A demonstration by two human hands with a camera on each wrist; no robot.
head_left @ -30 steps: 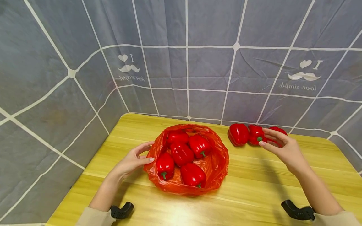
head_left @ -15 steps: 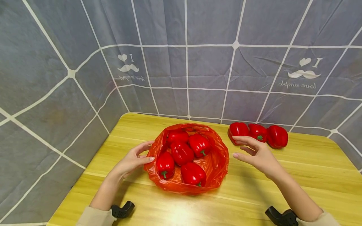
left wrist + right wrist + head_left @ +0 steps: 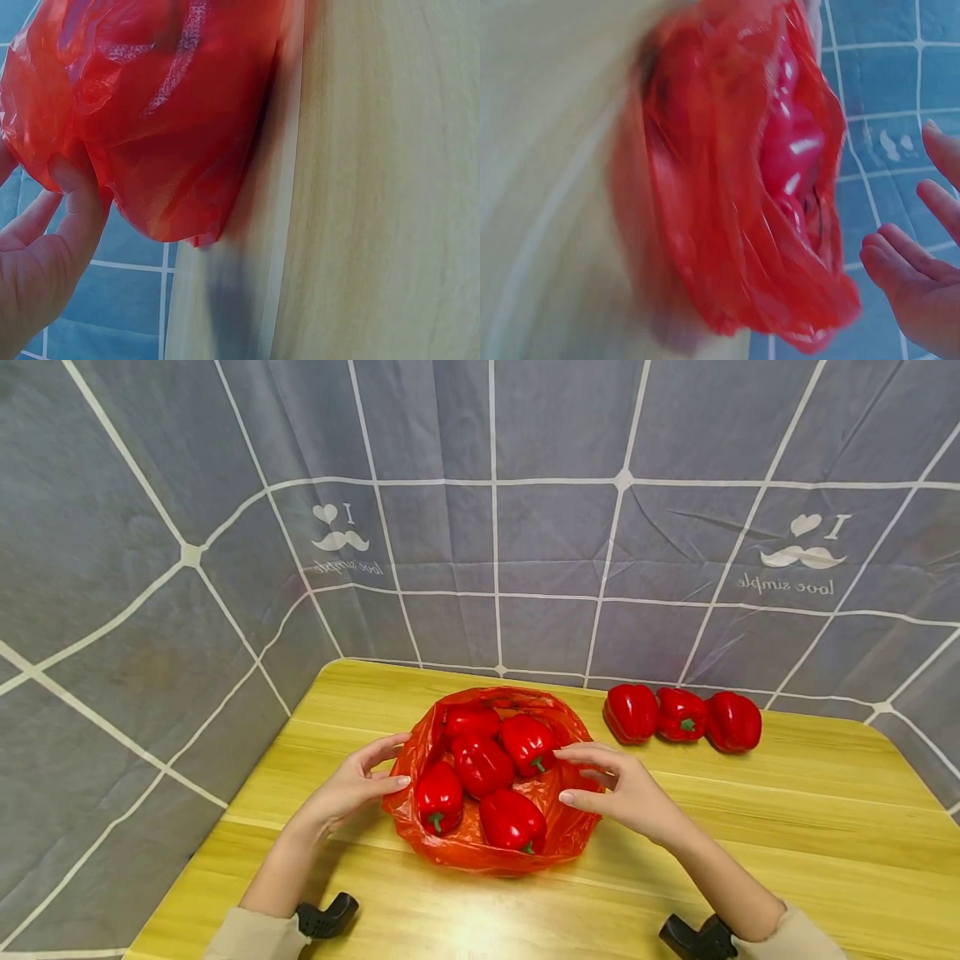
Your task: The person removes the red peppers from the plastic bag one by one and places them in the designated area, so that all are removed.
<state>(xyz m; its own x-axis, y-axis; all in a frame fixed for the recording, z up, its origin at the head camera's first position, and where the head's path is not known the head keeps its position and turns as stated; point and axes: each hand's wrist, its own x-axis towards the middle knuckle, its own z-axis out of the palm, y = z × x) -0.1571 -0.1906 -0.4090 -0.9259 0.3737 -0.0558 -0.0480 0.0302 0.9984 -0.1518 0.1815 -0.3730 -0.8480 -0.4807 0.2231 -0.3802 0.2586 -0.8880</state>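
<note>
Red crinkled-plastic bag [image 3: 480, 858], frame centre: left hand [image 3: 354, 789] grips its edge; right hand [image 3: 624, 785] hangs relaxed, empty; mouth is best held wide.

The head view is brightly and evenly lit, with white glare thrown back from the near part of the wooden table [image 3: 480, 927] and small highlights caught on the glossy red peppers [image 3: 483, 767]. At the left, the lines of the grey curtain [image 3: 555, 543] are bent by distortion. The left wrist view is dimmer and bluish; a soft shadow is cast on the table. In the right wrist view, the table and the adjoining side of the red bag [image 3: 705, 187] are smeared by blur.
</note>
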